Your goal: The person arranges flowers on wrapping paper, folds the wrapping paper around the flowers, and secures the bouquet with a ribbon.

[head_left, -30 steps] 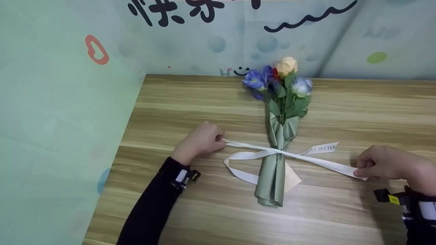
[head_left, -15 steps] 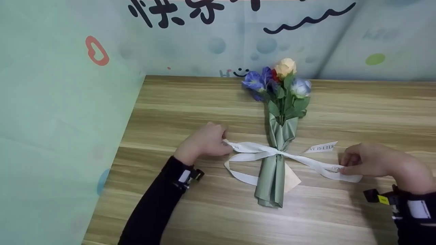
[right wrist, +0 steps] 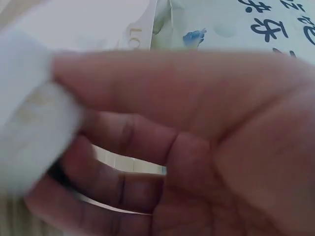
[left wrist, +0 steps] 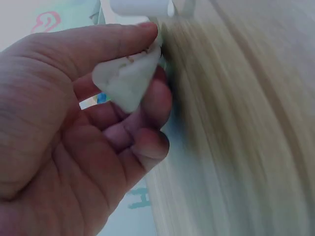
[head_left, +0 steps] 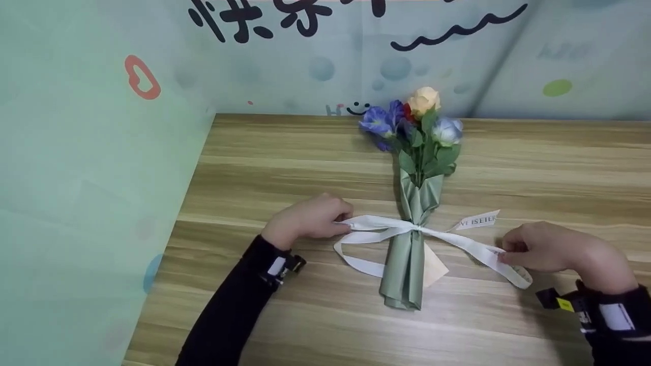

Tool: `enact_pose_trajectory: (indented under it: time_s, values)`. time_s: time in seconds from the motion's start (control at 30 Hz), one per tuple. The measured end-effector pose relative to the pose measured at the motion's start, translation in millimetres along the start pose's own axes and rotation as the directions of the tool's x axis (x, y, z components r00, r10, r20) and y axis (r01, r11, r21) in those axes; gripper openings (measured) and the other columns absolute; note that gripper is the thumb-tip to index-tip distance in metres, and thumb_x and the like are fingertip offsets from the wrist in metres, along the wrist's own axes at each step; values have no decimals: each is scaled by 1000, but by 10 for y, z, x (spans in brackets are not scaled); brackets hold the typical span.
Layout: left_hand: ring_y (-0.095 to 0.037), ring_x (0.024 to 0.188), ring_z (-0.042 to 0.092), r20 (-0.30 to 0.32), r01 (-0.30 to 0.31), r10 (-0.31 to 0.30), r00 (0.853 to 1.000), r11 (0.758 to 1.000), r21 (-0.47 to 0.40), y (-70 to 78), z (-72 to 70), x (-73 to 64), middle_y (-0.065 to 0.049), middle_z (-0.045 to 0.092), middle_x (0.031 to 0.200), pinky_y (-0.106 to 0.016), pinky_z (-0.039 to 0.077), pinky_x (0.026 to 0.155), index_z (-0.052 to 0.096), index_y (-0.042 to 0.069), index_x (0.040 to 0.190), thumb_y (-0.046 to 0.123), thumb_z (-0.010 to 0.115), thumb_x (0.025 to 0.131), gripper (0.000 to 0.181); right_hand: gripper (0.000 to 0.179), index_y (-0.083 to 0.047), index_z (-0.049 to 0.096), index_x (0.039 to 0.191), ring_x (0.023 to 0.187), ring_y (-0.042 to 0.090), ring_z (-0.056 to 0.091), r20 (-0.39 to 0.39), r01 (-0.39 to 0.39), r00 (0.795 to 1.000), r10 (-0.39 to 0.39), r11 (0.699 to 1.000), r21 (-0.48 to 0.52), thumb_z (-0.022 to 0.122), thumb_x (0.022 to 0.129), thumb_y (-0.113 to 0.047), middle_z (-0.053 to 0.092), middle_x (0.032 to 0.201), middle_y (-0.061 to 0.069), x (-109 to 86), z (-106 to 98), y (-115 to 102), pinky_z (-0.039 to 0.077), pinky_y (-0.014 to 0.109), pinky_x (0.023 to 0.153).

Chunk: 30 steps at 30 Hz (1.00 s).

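A bouquet (head_left: pixel 411 264) wrapped in green paper lies on the wood-grain table, its purple, cream, red and pale blue flowers (head_left: pixel 424 101) toward the back. White printed ribbon (head_left: pixel 371 222) is tied round its narrow middle, with loops out to both sides. My left hand (head_left: pixel 313 216) pinches the left loop between thumb and fingers; in the left wrist view the folded ribbon (left wrist: pixel 129 81) shows in that grip. On the other side, my right hand (head_left: pixel 557 249) pinches the right loop, whose end (head_left: pixel 520 277) hangs past the fingertips.
A pale card-like corner (head_left: pixel 435 265) sticks out from under the bouquet. One ribbon tail (head_left: pixel 478 220) with lettering points right, and another (head_left: pixel 361 262) curls at the lower left. A printed backdrop (head_left: pixel 285 76) borders the wooden table (head_left: pixel 254 152) behind and at the left.
Both hands have moved inward toward the bouquet, the right one more. The ribbon has gone from stretched taut to slack, wider loops. The bouquet has stayed in place.
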<state>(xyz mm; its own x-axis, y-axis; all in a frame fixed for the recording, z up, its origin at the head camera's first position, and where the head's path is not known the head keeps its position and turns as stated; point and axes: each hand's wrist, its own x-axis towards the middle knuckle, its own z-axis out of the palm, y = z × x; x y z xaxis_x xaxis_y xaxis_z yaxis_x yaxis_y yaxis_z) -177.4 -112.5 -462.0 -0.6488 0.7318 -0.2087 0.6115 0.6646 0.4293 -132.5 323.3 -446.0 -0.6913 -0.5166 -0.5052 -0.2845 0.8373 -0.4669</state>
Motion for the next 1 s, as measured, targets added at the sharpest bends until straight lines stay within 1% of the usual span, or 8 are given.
enact_pose_trajectory:
  time_s: [0.2,0.27,0.43,0.6,0.7,0.8,0.93,1.0]
  values:
    - [-9,58,45,-9,32,-32,999,999,-28,-73,-22,-65,7,46,67,-25,38,59,56,14,77,30,57,100,28,19,-10,62,103,58,6,56,-40,-42,998,45,996,81,55,101,-27,63,78,-2,-58,8,104,45,24,54]
    - [-9,58,47,-15,44,-45,999,998,-42,-105,-25,-71,7,47,66,-26,40,60,58,14,77,28,54,101,28,21,-9,63,103,60,7,55,-54,-53,997,57,997,62,51,103,-27,60,77,-3,-47,22,135,44,25,55]
    - [-8,62,49,-15,68,-70,997,994,-88,-195,-8,-76,7,52,70,-26,44,61,64,12,81,26,54,102,27,32,-13,66,88,60,7,44,-102,-60,993,57,998,-31,44,106,-28,47,65,-7,-7,73,211,38,26,60]
    - [-7,65,53,-1,39,-39,999,997,-64,-263,24,-96,5,61,75,-26,48,67,69,12,83,25,57,100,24,31,-11,69,95,66,9,51,-120,-66,991,56,995,-80,43,106,-25,54,67,-8,44,120,278,47,35,68]
    - [-7,65,53,7,17,-17,1000,999,-47,-276,37,-121,4,63,76,-26,49,68,68,12,82,26,58,100,25,33,-6,71,100,75,15,57,-145,-55,989,38,992,-117,44,106,-24,57,69,-6,52,127,314,53,48,78]
    - [-6,65,53,12,17,-17,1000,998,-64,-277,32,-143,5,64,78,-25,49,68,68,13,82,24,58,100,23,39,2,70,111,87,29,66,-140,-59,989,42,991,-120,42,107,-25,65,77,2,41,101,336,50,59,90]
    - [-6,64,53,7,21,-20,1000,997,-73,-277,35,-154,5,64,76,-25,48,67,69,14,81,22,58,99,22,44,5,67,119,107,48,64,-127,-75,990,60,990,-116,40,107,-27,72,97,17,38,68,355,45,65,96]
    - [-6,63,53,2,22,-22,1000,997,-74,-273,51,-151,6,63,74,-25,47,66,68,14,80,22,58,99,23,44,6,67,117,108,50,63,-143,-76,988,57,989,-129,40,107,-27,71,100,20,46,67,359,46,64,95]
